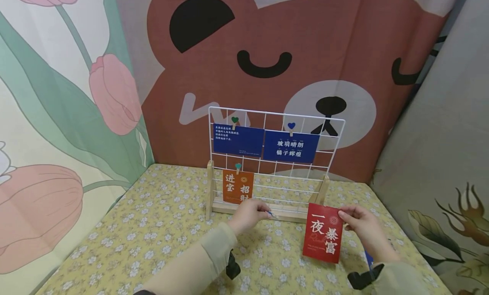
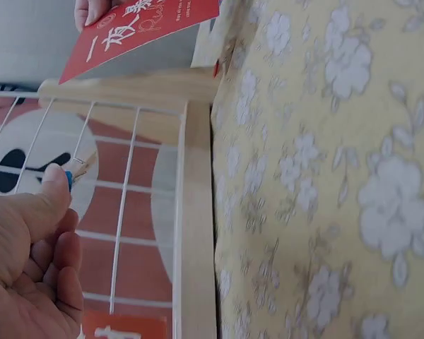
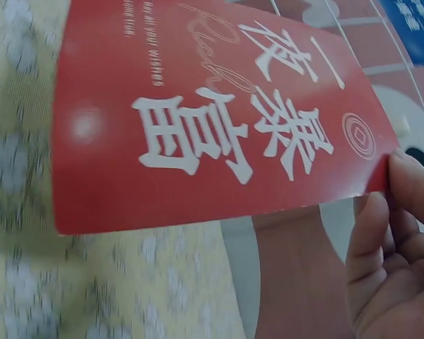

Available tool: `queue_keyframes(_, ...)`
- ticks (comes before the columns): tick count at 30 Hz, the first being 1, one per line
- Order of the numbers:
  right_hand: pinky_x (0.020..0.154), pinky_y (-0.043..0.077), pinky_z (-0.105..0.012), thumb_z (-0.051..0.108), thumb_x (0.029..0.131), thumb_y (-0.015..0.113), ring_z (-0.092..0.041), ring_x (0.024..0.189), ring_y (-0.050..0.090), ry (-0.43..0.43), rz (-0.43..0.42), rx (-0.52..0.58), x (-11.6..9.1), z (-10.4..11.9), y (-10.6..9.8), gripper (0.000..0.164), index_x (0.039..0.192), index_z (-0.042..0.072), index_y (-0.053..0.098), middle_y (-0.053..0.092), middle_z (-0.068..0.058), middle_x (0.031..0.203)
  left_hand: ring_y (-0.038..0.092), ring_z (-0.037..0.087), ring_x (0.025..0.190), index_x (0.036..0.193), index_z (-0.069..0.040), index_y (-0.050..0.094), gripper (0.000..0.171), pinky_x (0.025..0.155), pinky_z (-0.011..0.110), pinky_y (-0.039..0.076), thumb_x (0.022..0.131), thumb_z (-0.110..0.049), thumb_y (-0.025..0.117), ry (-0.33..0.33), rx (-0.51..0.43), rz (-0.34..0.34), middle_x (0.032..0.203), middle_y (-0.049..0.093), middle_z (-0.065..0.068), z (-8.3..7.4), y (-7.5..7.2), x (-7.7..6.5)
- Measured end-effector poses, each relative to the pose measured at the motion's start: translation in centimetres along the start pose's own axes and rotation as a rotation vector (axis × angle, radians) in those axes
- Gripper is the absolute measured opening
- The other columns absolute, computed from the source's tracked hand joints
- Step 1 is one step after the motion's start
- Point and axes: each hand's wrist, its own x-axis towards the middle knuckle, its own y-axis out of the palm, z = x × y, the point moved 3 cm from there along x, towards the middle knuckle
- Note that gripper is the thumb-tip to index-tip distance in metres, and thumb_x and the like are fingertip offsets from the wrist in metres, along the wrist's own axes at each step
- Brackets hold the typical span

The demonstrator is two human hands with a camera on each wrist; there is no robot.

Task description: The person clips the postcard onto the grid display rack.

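Note:
My right hand (image 1: 364,227) pinches a red card (image 1: 322,235) with white characters by its upper right corner, face toward me. In the right wrist view thumb and finger grip that corner of the card (image 3: 198,141). My left hand (image 1: 250,216) pinches a small wooden clothespin (image 2: 83,168) with a blue end between thumb and fingertip, in front of the grid's lower part. Behind both hands stands a white wire grid (image 1: 263,163) on a wooden base (image 1: 259,211). Clipped to it are two blue cards (image 1: 238,141) on top and an orange card (image 1: 237,186) below left.
A green heart clip (image 1: 234,120), a blue heart clip (image 1: 292,126) and a teal heart clip (image 1: 238,166) hold the hung cards. A flowered yellow cloth (image 1: 164,235) covers the table. Something blue (image 1: 368,260) lies partly hidden by the right wrist. Printed curtains hang around the table.

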Motion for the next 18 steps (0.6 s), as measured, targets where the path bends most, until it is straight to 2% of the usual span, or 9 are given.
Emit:
queue_keyframes(5,0.072,0.052,-0.033,0.032,0.097,0.058,-0.01,0.085,0.058,-0.085,-0.024,0.003,0.4,1.3,1.7,0.043,0.121,-0.004,0.055,0.064,0.001,0.096,0.059,0.01,0.082,0.098,-0.021,0.073,0.009,0.068,0.031,0.049,0.091,-0.025,0.068,-0.032,-0.059,-0.034,0.097,0.064,-0.008,0.8,-1.5,-0.1)
queue_keyframes(10,0.072,0.052,-0.031,0.031,0.097,0.058,-0.011,0.086,0.058,-0.151,-0.033,-0.011,1.1,2.6,3.3,0.042,0.12,-0.003,0.057,0.064,-0.005,0.1,0.058,0.011,0.083,0.096,-0.023,0.071,0.007,0.068,0.032,0.049,0.092,-0.027,0.066,-0.035,-0.044,-0.079,0.097,0.062,-0.007,1.2,-2.8,-0.3)
queue_keyframes(18,0.074,0.05,-0.036,0.028,0.098,0.058,-0.017,0.085,0.056,-0.173,-0.008,0.014,2.2,4.2,5.7,0.037,0.12,-0.001,0.059,0.062,-0.01,0.102,0.057,0.012,0.086,0.097,-0.023,0.071,0.009,0.069,0.032,0.048,0.094,-0.028,0.065,-0.042,-0.006,-0.145,0.1,0.06,-0.005,1.5,-4.6,-0.6)
